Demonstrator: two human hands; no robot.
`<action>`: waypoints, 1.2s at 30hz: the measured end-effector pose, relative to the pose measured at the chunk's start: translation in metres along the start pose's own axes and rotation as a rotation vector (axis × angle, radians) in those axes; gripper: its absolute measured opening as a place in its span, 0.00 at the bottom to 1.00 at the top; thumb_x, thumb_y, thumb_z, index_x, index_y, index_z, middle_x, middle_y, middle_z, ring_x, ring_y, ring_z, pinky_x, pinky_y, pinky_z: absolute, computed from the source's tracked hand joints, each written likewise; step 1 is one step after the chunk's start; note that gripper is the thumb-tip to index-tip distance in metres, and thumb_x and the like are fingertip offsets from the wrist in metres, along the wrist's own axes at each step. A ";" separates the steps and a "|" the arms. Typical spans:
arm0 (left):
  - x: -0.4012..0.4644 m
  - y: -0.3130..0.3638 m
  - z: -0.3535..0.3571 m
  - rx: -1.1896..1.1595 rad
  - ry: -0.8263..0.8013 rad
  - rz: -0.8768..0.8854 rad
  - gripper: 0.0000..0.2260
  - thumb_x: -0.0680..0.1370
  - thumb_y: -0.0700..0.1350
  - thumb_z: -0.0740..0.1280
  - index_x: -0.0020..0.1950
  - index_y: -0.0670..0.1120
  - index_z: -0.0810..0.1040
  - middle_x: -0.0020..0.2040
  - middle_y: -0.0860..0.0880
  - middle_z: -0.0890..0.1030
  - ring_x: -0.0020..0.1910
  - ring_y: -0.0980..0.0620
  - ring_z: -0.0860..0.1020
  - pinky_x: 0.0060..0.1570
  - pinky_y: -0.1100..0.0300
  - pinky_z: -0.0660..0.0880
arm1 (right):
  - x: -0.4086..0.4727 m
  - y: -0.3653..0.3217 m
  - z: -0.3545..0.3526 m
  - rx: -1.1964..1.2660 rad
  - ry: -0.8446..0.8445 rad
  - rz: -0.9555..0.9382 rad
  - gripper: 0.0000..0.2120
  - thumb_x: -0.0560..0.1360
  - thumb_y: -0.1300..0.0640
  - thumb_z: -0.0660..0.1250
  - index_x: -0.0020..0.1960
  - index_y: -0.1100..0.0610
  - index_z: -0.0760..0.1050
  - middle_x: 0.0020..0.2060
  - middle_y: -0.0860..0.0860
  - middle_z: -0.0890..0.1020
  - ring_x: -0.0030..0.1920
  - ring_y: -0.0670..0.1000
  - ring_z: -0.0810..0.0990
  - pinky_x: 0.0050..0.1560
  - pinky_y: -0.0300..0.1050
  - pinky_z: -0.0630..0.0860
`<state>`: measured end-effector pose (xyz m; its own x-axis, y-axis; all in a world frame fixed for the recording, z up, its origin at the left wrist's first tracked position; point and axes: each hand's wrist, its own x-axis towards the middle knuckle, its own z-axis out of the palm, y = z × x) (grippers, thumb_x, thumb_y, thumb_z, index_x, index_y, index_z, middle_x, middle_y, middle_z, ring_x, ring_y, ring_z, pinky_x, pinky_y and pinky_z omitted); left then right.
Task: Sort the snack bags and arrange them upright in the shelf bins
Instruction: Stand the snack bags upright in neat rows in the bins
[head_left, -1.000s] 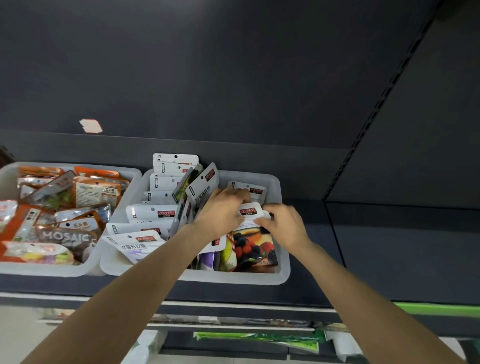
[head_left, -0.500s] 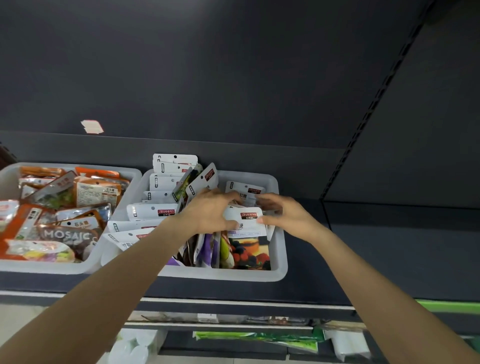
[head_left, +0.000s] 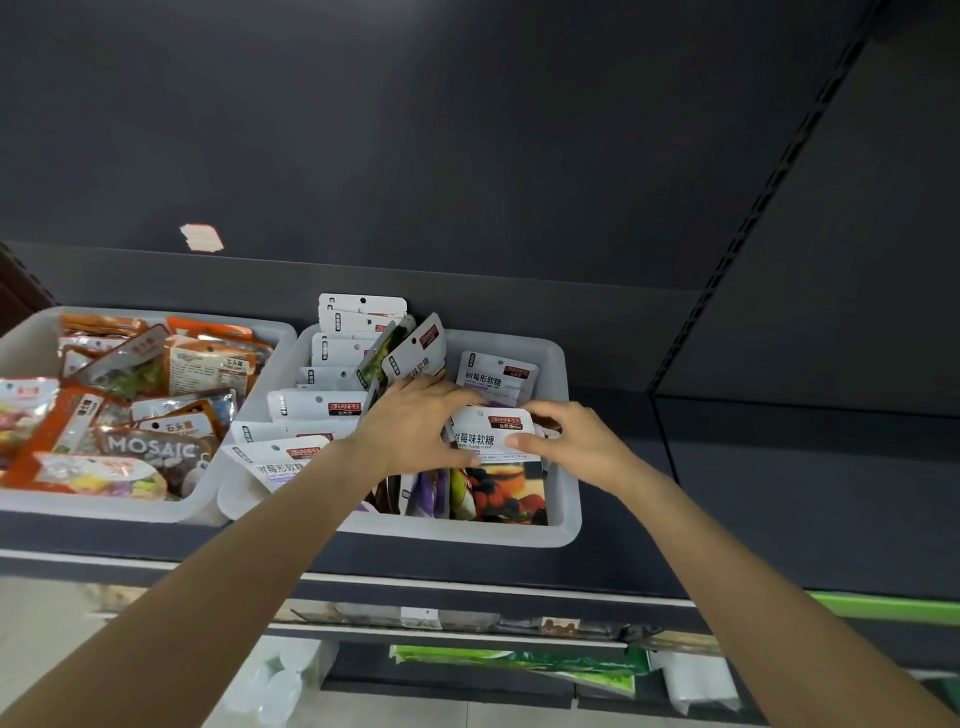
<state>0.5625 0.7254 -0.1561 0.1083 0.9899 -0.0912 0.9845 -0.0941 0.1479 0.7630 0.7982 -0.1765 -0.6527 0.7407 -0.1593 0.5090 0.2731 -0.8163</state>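
So, fingers first: my right hand (head_left: 574, 441) has its thumb pressed flat on the white header of the berry gummy bag (head_left: 493, 441), with the other fingers curled behind the bag's right edge, so it's pinching that bag. My left hand (head_left: 415, 426) is spread over the bag's left side, fingers bent down over the top of the packs just behind it and the thumb tucked at the lower left corner of the header. It's gripping the same bag from the other side, as far as I can tell.

That bag stands upright at the front right of the white bin (head_left: 566, 525), fruit picture facing me, with a few purple and dark pouches (head_left: 431, 493) on edge just to its left. Behind it another white-topped bag (head_left: 496, 371) stands near the back wall. The bin's left half holds a row of white ZIRANPEI bags (head_left: 317, 408), leaning back one behind another, and one tilted bag (head_left: 418, 348) pokes up in the middle.

Touching that bin on the left is a second white bin (head_left: 104, 512) full of orange packs lying every which way, a MOSAIC bag (head_left: 150, 449) on top near the front. Both sit on a dark shelf (head_left: 623, 566), with a pale sticker (head_left: 201, 238) on the back panel above.
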 end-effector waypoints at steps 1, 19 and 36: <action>-0.003 -0.001 -0.002 0.024 -0.017 0.015 0.33 0.72 0.63 0.68 0.74 0.57 0.61 0.71 0.54 0.68 0.71 0.51 0.62 0.69 0.54 0.55 | -0.003 -0.001 0.002 0.030 -0.003 0.005 0.13 0.75 0.48 0.68 0.58 0.50 0.78 0.51 0.45 0.83 0.51 0.42 0.80 0.54 0.44 0.79; -0.010 0.000 -0.011 0.229 -0.041 -0.013 0.23 0.78 0.62 0.56 0.71 0.57 0.66 0.66 0.51 0.73 0.67 0.48 0.67 0.64 0.49 0.60 | -0.024 -0.032 0.023 0.032 0.022 0.147 0.16 0.78 0.43 0.60 0.63 0.45 0.74 0.56 0.44 0.80 0.56 0.44 0.78 0.58 0.43 0.74; 0.002 0.002 0.011 0.062 -0.018 -0.237 0.22 0.81 0.60 0.42 0.56 0.57 0.73 0.53 0.49 0.79 0.58 0.49 0.73 0.62 0.52 0.61 | 0.079 0.018 -0.027 -0.438 0.142 -0.069 0.26 0.77 0.56 0.65 0.73 0.55 0.62 0.71 0.52 0.65 0.70 0.53 0.65 0.67 0.46 0.64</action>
<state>0.5658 0.7261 -0.1670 -0.1251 0.9830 -0.1341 0.9892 0.1340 0.0593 0.7358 0.8783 -0.1886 -0.6258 0.7799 -0.0105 0.6761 0.5358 -0.5057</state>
